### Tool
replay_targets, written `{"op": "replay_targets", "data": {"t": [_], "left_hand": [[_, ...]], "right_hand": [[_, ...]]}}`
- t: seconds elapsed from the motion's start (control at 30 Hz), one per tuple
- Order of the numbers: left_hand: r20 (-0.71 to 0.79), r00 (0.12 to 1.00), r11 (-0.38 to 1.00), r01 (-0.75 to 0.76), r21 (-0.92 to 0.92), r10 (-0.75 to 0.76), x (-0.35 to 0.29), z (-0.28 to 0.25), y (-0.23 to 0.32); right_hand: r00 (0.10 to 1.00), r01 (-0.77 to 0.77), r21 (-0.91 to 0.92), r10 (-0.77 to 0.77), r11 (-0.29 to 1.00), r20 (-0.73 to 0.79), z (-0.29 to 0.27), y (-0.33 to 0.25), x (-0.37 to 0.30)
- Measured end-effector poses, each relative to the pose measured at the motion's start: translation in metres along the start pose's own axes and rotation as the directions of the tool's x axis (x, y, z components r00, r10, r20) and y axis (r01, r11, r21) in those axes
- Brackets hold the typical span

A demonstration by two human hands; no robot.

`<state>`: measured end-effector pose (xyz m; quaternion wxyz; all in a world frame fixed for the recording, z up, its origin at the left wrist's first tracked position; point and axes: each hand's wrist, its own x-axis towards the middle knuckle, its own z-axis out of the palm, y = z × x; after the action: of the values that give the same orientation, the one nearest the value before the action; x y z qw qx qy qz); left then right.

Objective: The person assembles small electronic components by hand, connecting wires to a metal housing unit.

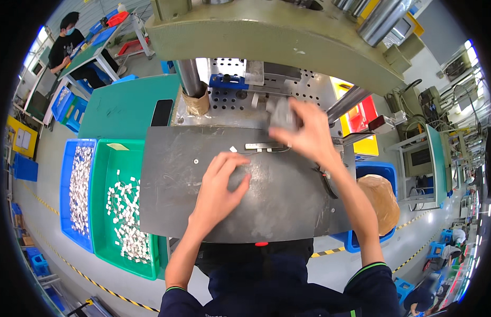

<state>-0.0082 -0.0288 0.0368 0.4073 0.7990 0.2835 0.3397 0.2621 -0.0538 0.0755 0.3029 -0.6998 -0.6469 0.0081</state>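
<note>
My right hand (311, 129) grips a grey block (283, 116), smeared by motion, above the far edge of the dark metal work plate (203, 211). The block's exact kind cannot be made out. Over the middle of the plate, my left hand (216, 190) has its thumb and fingers apart, with nothing seen between them. Just beyond its fingertips lies a short metal bar (265, 146) with small white connectors and a thin wire along it. A loose white connector (233, 149) rests to the left of that bar.
A press with steel columns (190, 79) stands behind the plate, its beam (277, 42) overhead. At left are a green bin (100, 211) and a blue bin (66, 185) of white parts. A phone (162, 112) lies on the green table. A blue tub (380, 169) stands right.
</note>
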Motion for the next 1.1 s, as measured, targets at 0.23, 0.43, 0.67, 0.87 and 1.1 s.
{"op": "replay_targets", "data": {"t": [0.23,0.43,0.67,0.87,1.1], "left_hand": [[0.202,0.978,0.991,-0.076,0.114,0.052,-0.034,0.006,0.015],[0.215,0.965,0.961,-0.196,0.193,0.153,-0.035,0.025,0.0],[0.247,0.952,0.951,-0.233,0.205,0.18,-0.026,0.022,-0.005],[0.155,0.973,0.936,-0.21,0.282,0.171,-0.01,0.025,-0.015],[0.137,0.973,0.937,-0.218,0.274,0.187,-0.006,0.026,-0.009]], "right_hand": [[0.976,0.186,0.171,-0.201,0.968,0.078,0.013,-0.035,-0.12],[0.99,0.031,0.307,-0.071,0.951,0.119,0.018,-0.042,-0.131],[0.986,0.154,0.187,-0.162,0.97,0.03,0.0,-0.044,-0.138],[0.967,-0.216,-0.036,0.208,0.976,-0.148,-0.017,0.025,-0.104],[0.919,-0.357,-0.013,0.349,0.934,-0.181,-0.011,0.065,-0.107]]}}
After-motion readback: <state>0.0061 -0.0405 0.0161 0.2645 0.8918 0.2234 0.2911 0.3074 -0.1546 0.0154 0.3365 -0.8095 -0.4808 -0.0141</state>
